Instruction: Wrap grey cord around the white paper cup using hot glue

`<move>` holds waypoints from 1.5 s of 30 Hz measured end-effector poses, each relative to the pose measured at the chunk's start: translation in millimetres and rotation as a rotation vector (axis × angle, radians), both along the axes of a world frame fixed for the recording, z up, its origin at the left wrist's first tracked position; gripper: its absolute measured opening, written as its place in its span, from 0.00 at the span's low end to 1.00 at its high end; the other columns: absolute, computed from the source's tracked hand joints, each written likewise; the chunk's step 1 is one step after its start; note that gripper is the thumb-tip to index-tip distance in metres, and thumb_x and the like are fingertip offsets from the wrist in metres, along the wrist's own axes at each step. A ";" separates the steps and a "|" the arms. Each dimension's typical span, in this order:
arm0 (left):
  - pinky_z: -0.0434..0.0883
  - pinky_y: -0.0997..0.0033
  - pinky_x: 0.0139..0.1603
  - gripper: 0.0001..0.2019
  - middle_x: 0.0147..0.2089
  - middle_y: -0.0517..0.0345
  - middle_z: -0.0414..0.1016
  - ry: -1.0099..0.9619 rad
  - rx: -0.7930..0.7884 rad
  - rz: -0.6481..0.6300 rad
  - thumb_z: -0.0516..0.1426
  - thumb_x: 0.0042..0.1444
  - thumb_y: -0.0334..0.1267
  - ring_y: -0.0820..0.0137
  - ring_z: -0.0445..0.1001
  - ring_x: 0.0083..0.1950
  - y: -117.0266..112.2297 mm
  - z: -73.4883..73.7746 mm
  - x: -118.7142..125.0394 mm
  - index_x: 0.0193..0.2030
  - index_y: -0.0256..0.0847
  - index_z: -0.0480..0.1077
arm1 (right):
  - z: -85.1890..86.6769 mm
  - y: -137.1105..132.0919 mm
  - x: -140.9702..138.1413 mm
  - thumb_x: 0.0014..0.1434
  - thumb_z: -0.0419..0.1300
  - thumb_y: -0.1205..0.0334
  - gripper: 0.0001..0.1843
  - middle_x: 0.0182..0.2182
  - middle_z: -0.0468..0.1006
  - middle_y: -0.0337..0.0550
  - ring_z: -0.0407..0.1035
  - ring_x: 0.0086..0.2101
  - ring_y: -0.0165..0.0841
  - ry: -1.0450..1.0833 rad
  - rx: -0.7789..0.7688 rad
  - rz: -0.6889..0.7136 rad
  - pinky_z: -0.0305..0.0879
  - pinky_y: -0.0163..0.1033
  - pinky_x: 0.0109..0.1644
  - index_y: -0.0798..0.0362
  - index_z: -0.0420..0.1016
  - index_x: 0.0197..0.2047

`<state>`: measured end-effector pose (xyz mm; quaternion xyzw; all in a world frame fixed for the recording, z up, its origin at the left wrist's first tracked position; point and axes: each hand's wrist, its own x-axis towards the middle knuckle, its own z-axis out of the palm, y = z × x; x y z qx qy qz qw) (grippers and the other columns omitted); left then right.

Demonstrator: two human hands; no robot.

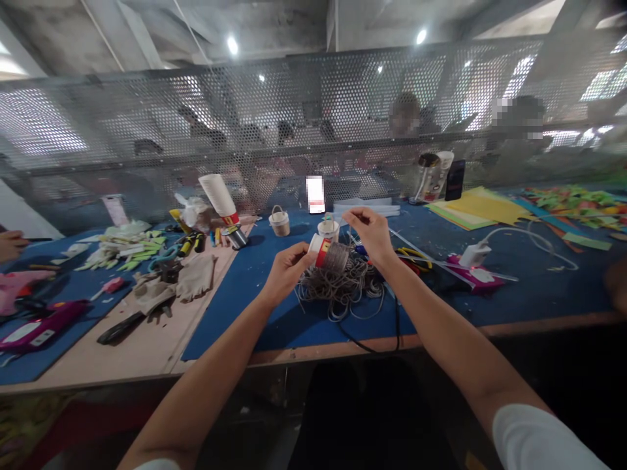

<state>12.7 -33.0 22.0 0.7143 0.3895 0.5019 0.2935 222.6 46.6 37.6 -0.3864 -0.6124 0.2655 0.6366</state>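
Holding: my left hand [287, 269] closes around a paper cup [319, 249] partly wound in grey cord [337, 259]; my right hand [373, 232] pinches the cord's free end above it.
Place: the cup hangs over the table [294, 323], about midway between its near and far edges, just above the cord heap [343, 292].
Handling: I judge the cup light and crushable, so I hold its bare rim end gently; the cord looks soft and tangle-prone.
Count: one cup in hand, one heap, two little cups [279, 222] behind.

a perforated grey metal screen [196, 117] backs the blue felt mat [539, 287]. a tilted stack of white paper cups [218, 194] stands left of a small beige handled basket [279, 222]; beige cloth gloves [196, 277] lie nearby, a pink glue gun [39, 326] far left, yellow paper sheets [475, 209] far right.
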 end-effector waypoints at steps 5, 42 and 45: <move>0.63 0.73 0.36 0.15 0.32 0.58 0.68 -0.010 -0.001 -0.024 0.57 0.63 0.48 0.71 0.63 0.33 -0.8 0.2 -0.3 0.34 0.38 0.72 | -1.9 0.3 -0.6 0.56 0.66 0.55 0.09 0.33 0.80 0.41 0.72 0.35 0.32 0.031 -0.030 0.038 0.69 0.40 0.44 0.51 0.80 0.35; 0.65 0.72 0.39 0.13 0.36 0.55 0.72 -0.109 -0.046 -0.133 0.59 0.62 0.46 0.70 0.67 0.37 -0.4 -1.0 -2.1 0.37 0.36 0.76 | -13.8 5.6 -2.0 0.52 0.66 0.50 0.15 0.28 0.79 0.41 0.68 0.29 0.32 -0.048 -0.105 0.144 0.63 0.38 0.36 0.54 0.81 0.33; 0.65 0.72 0.39 0.13 0.37 0.55 0.72 -0.107 -0.036 -0.128 0.59 0.62 0.46 0.70 0.67 0.37 -0.6 -0.1 -1.8 0.37 0.36 0.76 | -14.4 4.6 -3.4 0.50 0.67 0.51 0.14 0.28 0.78 0.40 0.68 0.29 0.32 -0.057 -0.128 0.173 0.63 0.38 0.37 0.54 0.81 0.32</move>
